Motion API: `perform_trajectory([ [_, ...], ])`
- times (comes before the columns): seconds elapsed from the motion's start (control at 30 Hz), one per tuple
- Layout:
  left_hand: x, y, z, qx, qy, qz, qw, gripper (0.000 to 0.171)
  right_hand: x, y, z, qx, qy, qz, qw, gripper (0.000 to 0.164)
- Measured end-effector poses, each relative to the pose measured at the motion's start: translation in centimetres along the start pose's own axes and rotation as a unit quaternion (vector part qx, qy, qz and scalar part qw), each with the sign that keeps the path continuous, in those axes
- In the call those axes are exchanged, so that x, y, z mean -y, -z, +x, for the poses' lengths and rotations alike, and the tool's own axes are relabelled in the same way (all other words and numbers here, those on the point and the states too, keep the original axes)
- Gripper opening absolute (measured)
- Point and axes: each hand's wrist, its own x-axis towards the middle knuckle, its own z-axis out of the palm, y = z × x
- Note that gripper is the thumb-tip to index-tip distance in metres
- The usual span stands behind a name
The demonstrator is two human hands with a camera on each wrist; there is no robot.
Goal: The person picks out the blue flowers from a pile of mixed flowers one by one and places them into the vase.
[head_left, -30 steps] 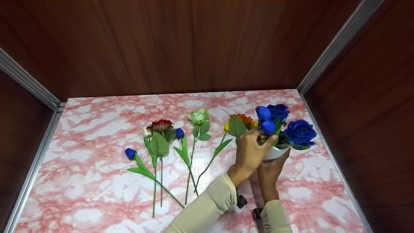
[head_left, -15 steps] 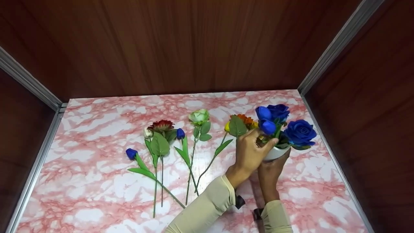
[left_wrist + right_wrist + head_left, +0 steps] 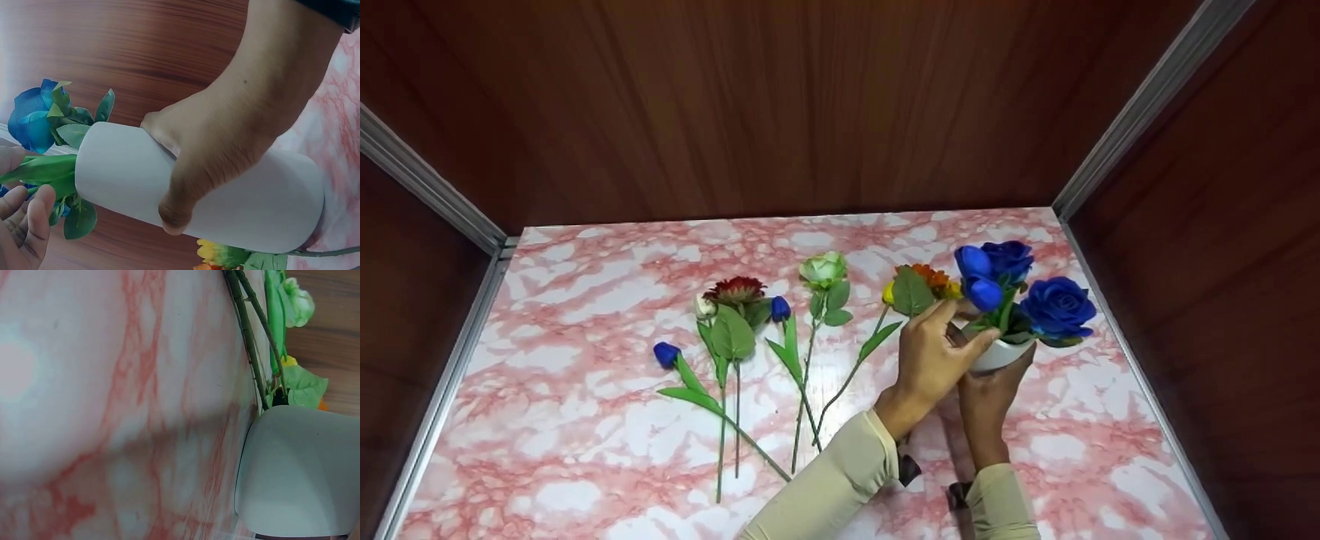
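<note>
My right hand grips the white vase from the near side. In the left wrist view its thumb and fingers curl round the smooth vase wall. Blue roses and blue tulips stand in the vase. Beside the rim is my left hand, thumb and fingers apart around the tulips' green leaves. Its fingers show at the edge of the left wrist view, without a clear pinch. Only the vase body shows plainly in the right wrist view.
On the pink marbled table lie a blue tulip, another blue tulip, a dark red flower, a white bud and a pale green rose. Orange and yellow flowers lie behind my left hand. Brown panels enclose the table.
My left hand has slid slightly down and left, away from the tulip heads, and its thumb and fingers have parted. My right hand and the vase have barely moved.
</note>
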Motion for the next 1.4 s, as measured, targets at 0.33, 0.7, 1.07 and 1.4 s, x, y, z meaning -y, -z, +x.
perform_trajectory([
  [0.33, 0.7, 0.4, -0.8, 0.006, 0.015, 0.033, 0.9993, 0.032, 0.0, 0.1, -0.2, 0.012, 0.003, 0.010, 1.000, 0.099],
  [0.7, 1.4, 0.8, -1.2, 0.007, 0.021, 0.066, 0.9976, 0.030, 0.6, 0.3, 0.1, 0.025, 0.025, -0.029, 0.999, 0.095],
  [1.07, 2.2, 1.5, -2.0, 0.006, 0.043, 0.049, 0.9979, 0.032, -1.6, 0.3, -1.0, -0.050, 0.058, -0.102, 0.992, 0.092],
  [1.4, 2.5, 1.9, -2.2, -0.004, 0.044, 0.071, 0.9965, 0.031, -0.8, 0.0, -3.3, -0.120, 0.074, -0.151, 0.978, 0.079],
])
